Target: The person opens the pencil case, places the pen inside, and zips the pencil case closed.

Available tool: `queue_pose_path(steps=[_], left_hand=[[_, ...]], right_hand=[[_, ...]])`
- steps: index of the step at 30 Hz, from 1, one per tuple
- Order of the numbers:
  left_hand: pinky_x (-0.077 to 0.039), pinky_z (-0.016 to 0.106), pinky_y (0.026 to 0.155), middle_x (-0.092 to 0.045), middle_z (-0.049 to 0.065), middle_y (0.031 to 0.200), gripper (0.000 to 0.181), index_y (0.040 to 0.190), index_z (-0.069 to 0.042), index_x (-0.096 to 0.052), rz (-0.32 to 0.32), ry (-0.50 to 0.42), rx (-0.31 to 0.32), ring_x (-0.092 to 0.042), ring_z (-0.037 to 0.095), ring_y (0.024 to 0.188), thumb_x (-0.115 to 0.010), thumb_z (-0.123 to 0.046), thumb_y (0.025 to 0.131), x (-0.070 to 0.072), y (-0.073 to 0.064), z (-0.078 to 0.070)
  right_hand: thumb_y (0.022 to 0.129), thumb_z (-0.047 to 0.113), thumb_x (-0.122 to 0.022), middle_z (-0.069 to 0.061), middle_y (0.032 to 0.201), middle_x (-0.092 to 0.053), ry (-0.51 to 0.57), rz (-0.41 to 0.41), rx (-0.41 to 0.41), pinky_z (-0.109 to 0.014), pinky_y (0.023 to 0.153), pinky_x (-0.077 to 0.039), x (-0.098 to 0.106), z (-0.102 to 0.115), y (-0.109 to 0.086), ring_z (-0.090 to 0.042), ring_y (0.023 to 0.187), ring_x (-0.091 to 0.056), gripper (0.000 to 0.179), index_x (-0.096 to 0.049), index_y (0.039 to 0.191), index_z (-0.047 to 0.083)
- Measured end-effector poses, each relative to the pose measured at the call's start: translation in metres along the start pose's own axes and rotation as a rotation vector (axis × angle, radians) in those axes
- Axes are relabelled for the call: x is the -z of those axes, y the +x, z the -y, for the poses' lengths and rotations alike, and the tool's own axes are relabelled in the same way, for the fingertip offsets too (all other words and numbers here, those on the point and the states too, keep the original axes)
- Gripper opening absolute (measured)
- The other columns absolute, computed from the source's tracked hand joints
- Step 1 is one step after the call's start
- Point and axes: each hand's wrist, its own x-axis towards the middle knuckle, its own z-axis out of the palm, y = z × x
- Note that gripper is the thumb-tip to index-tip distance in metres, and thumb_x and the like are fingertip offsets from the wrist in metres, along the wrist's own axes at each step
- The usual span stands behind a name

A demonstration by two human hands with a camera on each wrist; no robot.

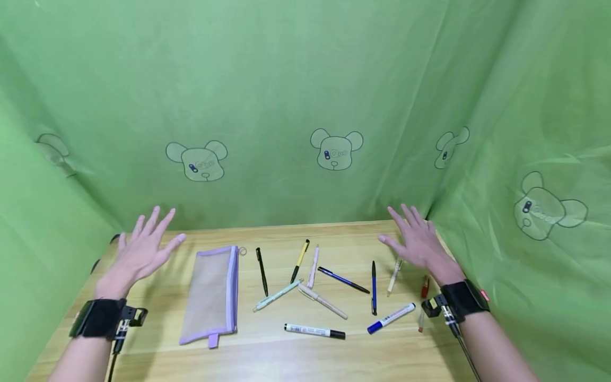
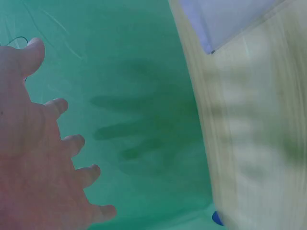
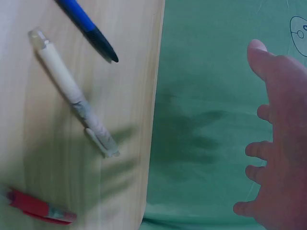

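Note:
My left hand (image 1: 142, 255) is raised with its fingers spread, holding nothing. Nearest to it lies a mesh zipper pouch (image 1: 208, 292) with lilac edges, flat on the table; its corner also shows in the left wrist view. On the other side my right hand (image 1: 416, 240) is held up, fingers apart and bare. Below it are a white pen (image 3: 67, 79), a red-capped pen (image 3: 36, 206) and a blue pen (image 1: 374, 286). Toward the front lie a blue marker (image 1: 391, 318) and a black-capped marker (image 1: 314, 331).
Several more pens lie mid-table, among them a black pen (image 1: 262, 271), a yellow-and-black pen (image 1: 299, 261), a mint pen (image 1: 278, 295) and a beige pen (image 1: 322, 301). Green cloth (image 1: 267, 106) with bear drawings hangs behind and along both sides of the wooden table (image 1: 258, 361).

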Motion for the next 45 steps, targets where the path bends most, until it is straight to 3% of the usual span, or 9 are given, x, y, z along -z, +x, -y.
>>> queue_pose_path(steps=[14,23,38,45], left_hand=[[-0.002,0.088,0.093,0.014,0.018,0.161,0.075,0.16,-0.018,-0.003,-0.01,-0.018,-0.004,0.002,0.058,0.138,-0.032,-0.055,0.102,-0.022,-0.019,-0.02],[-0.006,0.087,0.093,0.014,0.013,0.162,0.074,0.16,-0.018,0.0,-0.005,-0.046,0.009,0.003,0.054,0.14,-0.032,-0.054,0.103,-0.04,-0.032,-0.028],[-0.016,0.086,0.09,0.006,0.019,0.162,0.074,0.16,-0.012,-0.008,-0.007,-0.087,0.01,-0.008,0.058,0.138,-0.032,-0.054,0.103,-0.065,-0.045,-0.046],[-0.021,0.084,0.092,0.003,0.02,0.162,0.077,0.159,-0.011,-0.01,-0.013,-0.088,0.029,-0.009,0.057,0.138,-0.03,-0.057,0.102,-0.073,-0.049,-0.056]], right_hand=[[0.096,0.06,-0.046,-0.024,0.162,-0.003,0.069,-0.056,0.022,-0.075,0.109,-0.002,-0.005,0.004,-0.023,-0.042,0.146,0.0,0.083,-0.017,0.159,0.016],[0.094,0.054,-0.054,-0.025,0.161,-0.009,0.113,-0.113,0.007,-0.077,0.106,-0.009,-0.011,-0.006,-0.047,-0.045,0.145,-0.009,0.082,-0.021,0.159,0.017],[0.095,0.049,-0.056,-0.026,0.161,-0.009,0.153,-0.141,-0.045,-0.082,0.1,-0.013,-0.025,-0.005,-0.081,-0.046,0.145,-0.006,0.079,-0.024,0.158,0.013],[0.095,0.047,-0.057,-0.031,0.158,-0.014,0.153,-0.16,-0.056,-0.081,0.099,-0.018,-0.027,-0.009,-0.092,-0.053,0.141,-0.014,0.079,-0.025,0.157,0.009]])
